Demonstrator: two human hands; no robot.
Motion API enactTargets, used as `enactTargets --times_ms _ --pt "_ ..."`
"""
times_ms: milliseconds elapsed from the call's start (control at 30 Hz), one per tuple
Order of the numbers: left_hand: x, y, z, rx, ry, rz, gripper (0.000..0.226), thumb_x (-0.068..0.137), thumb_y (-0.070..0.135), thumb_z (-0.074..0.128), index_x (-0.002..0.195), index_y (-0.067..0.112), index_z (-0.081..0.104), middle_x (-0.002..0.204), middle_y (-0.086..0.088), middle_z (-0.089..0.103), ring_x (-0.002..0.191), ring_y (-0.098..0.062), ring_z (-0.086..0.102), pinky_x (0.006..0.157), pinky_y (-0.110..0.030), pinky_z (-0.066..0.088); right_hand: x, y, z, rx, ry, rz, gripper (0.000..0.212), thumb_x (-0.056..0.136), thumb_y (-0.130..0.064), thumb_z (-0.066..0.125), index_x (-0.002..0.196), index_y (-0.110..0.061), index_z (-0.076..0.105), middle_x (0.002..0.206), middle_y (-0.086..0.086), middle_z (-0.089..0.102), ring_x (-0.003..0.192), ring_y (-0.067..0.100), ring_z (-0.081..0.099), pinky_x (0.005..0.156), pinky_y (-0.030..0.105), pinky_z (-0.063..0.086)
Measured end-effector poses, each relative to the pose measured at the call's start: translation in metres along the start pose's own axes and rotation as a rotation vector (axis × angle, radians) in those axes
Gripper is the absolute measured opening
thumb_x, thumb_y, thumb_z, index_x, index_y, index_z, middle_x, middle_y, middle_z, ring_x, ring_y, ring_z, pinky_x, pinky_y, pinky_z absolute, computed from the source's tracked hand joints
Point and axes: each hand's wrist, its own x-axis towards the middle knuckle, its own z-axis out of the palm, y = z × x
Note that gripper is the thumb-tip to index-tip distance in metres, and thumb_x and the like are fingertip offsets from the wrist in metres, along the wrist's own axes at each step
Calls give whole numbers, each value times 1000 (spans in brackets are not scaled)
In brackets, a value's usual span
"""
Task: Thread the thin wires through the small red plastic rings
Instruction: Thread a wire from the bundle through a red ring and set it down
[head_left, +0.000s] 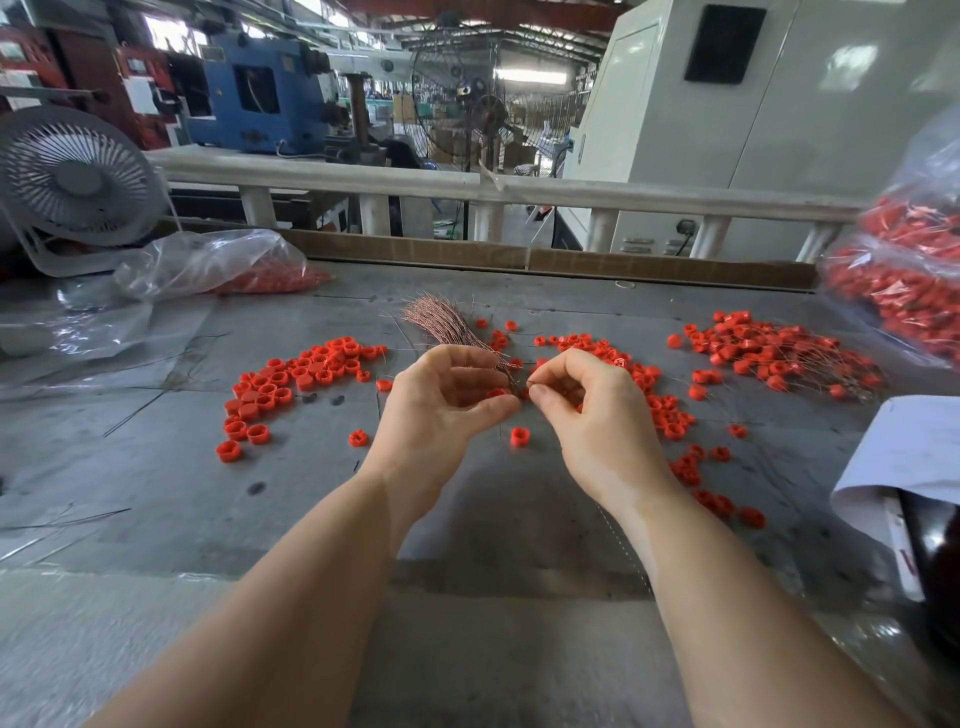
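Rings (291, 384) lie loose at left within reach, the left hand (447, 405) pinches one red ring (497, 393) and clamps the wire bundle (441, 325), and the right hand (582, 400) pinches a single wire, apparently feeding it in, while threaded rings (769, 348) pile rightward.

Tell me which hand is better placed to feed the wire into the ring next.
Probably the right hand: it pinches a thin wire whose tip points at the red ring pinched by the left hand, which also holds the wire bundle.
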Motion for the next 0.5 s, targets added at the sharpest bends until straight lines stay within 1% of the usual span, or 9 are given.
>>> enactTargets --times_ms 67,100,200,267,300,400,500 --pt "0 0 0 -32 -2 -13 25 75 -7 69 90 11 59 82 -6 68 71 -6 66 64 -16 53 0 0 0 1 -2 -6 15 86 -10 62 76 -21 61 69 -13 59 68 5 56 65 22 45" --pt "0 -1 0 -23 6 -8 21 75 -7 69 87 9 60 80 -7 68 70 -7 66 65 -17 54 0 0 0 0 -2 -12 16 86 -9 62 76 -21 61 69 -13 59 67 5 57 63 20 45" --pt "2 -3 0 31 26 16 16 73 -2 72 75 12 67 80 -6 70 72 -9 64 74 -20 55 0 0 0 31 -2 -17 18 86 -6 62 74 -20 60 67 -13 58 62 -2 57 56 10 42" --pt "3 -3 1 14 16 12 16 72 0 74 75 15 70 78 -2 71 73 -8 64 74 -17 53 0 0 0 65 0 -13 21 86 -4 62 73 -20 59 66 -13 58 59 -5 55 52 6 39" --pt "3 -3 1 0 6 13 17 73 -1 73 77 15 70 78 -1 71 73 -7 65 74 -16 52 0 1 1 57 3 -14 21 86 -5 62 73 -21 59 66 -13 58 60 -2 55 53 7 40" --pt "1 -2 0 -34 -27 30 25 75 -9 68 86 14 67 84 0 71 80 -8 67 76 -16 52 1 3 1 24 19 -15 19 86 -9 63 74 -23 58 67 -14 58 65 2 54 63 21 44" --pt "1 -1 0 -53 -41 35 33 75 -11 66 95 15 63 90 -1 72 83 -8 68 75 -16 53 1 3 0 32 34 -21 18 86 -9 62 74 -22 58 67 -14 57 65 3 54 65 24 45"
